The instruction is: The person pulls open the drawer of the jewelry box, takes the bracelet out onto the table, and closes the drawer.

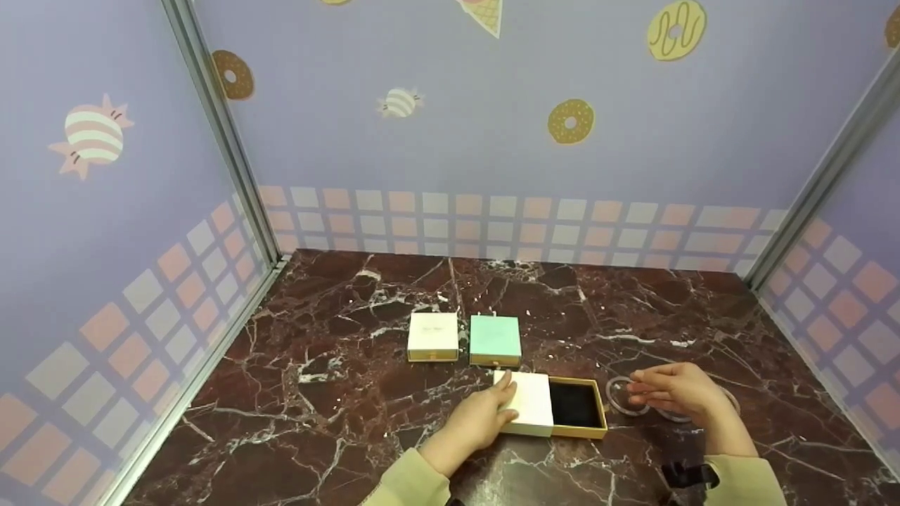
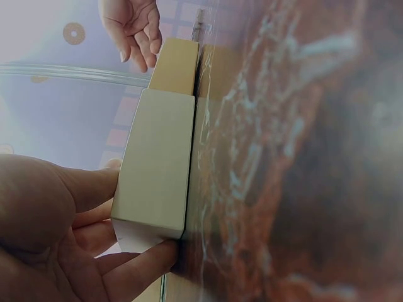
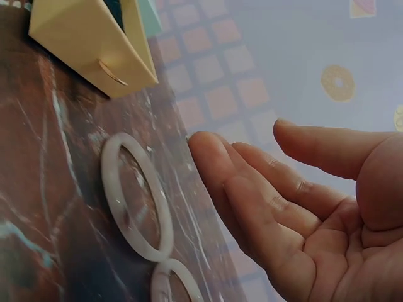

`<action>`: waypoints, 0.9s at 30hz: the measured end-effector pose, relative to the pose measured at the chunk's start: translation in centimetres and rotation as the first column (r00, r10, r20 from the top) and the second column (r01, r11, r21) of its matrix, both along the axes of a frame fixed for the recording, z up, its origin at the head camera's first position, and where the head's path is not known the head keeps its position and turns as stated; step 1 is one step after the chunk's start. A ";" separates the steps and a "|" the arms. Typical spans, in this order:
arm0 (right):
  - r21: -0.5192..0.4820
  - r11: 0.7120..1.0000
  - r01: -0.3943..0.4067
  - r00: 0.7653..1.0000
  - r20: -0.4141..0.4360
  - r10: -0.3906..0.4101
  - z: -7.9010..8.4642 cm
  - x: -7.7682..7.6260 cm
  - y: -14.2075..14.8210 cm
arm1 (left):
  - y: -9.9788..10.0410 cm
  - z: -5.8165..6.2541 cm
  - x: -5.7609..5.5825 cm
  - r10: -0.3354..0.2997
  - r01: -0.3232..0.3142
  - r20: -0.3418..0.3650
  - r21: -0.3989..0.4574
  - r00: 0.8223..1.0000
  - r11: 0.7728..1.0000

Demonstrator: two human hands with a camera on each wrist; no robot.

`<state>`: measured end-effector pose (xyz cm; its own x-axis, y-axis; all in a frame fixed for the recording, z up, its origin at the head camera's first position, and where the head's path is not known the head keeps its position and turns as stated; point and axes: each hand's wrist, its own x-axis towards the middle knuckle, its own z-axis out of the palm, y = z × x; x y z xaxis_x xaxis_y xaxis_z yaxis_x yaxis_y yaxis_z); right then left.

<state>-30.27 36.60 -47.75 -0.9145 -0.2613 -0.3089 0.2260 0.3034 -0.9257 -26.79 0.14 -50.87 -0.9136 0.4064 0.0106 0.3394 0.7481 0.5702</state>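
Observation:
My left hand (image 1: 478, 418) holds the closed end of a white drawer box (image 1: 531, 404) flat on the table. Its gold-edged drawer (image 1: 603, 414) is slid out to the right and shows a black lining (image 1: 575, 405). In the left wrist view, thumb and fingers lie around the end of the white sleeve (image 2: 157, 157). My right hand (image 1: 678, 390) hovers right of the drawer, fingers loosely bent, holding nothing. Below it lie a pale bangle (image 3: 112, 182) and a second bangle (image 3: 161, 286). A pinkish curved edge (image 1: 733, 399) shows behind the right wrist; the rest is hidden.
Farther back stand a cream box (image 1: 432, 334) and a mint-green box (image 1: 495, 336), side by side and both closed. The dark red marbled table (image 1: 316, 422) is enclosed by lilac patterned panels (image 1: 457, 126) at the back and sides.

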 end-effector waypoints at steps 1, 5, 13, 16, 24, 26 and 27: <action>-0.005 1.000 -0.005 1.000 0.001 0.005 -0.1 0.0 -0.2 | 0.0 0.0 0.0 0.001 -0.001 0.000 -0.004 1.000 1.000; -0.035 0.999 -0.028 1.000 0.001 0.028 -0.6 -0.2 -0.9 | 0.1 0.0 -0.1 0.004 -0.005 -0.004 -0.017 1.000 1.000; -0.092 0.993 -0.067 0.997 0.020 0.069 -1.4 -0.3 -2.3 | 0.0 -0.1 -0.1 -0.003 0.003 -0.011 -0.015 1.000 1.000; -0.072 0.995 -0.066 0.997 0.024 0.068 -1.6 -0.3 -2.6 | 0.0 -0.1 -0.1 -0.004 0.004 -0.003 -0.005 1.000 1.000; -0.037 0.996 -0.079 0.996 0.025 0.080 -1.9 -0.3 -3.3 | 0.0 -0.2 -0.1 -0.002 0.002 -0.011 0.002 1.000 1.000; -0.031 0.996 -0.078 0.996 0.030 0.079 -1.9 -0.3 -3.4 | -0.1 -0.2 -0.1 -0.002 0.002 -0.016 -0.005 1.000 1.000; -0.032 0.996 -0.079 0.996 0.033 0.080 -2.0 -0.3 -3.5 | -0.1 -0.2 -0.1 -0.002 0.002 -0.019 -0.006 1.000 1.000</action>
<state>-30.58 33.09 -49.72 -0.8795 -0.3426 -0.3303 0.2337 0.2937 -0.9269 -26.92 0.07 -51.07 -0.9125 0.4083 0.0252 0.3513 0.7507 0.5595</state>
